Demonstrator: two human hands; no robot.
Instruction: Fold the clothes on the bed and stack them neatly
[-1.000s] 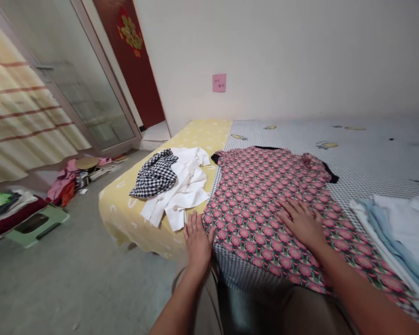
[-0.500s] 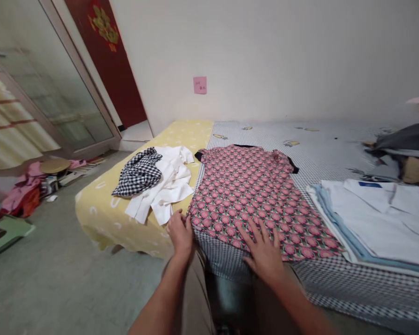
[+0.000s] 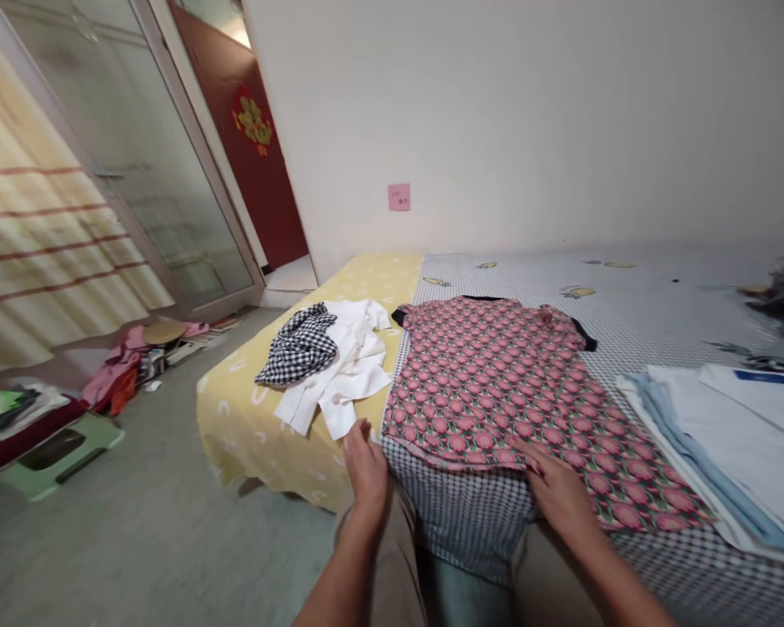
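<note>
A pink short-sleeved shirt (image 3: 476, 374) with a flower print and black trim lies flat on a grey checked bedsheet (image 3: 470, 514). My right hand (image 3: 555, 492) rests on its near hem, fingers spread over the fabric. My left hand (image 3: 366, 466) stands at the hem's left corner, fingers bunched, and I cannot tell whether it pinches the cloth. To the left, a crumpled white garment (image 3: 346, 374) lies on a yellow sheet (image 3: 254, 435), partly covered by a black-and-white gingham cloth (image 3: 297, 348).
A folded stack of white and pale blue clothes (image 3: 725, 444) sits on the bed at right, with dark items (image 3: 777, 296) beyond it. On the floor at left are a green stool (image 3: 58, 457) and a heap of clothes and books (image 3: 131, 361). A glass door (image 3: 183, 200) stands behind.
Both hands have moved from the shirt's middle to its near hem. The right hand has slid rightward along it. More checked sheet shows in front, and the head view has shifted.
</note>
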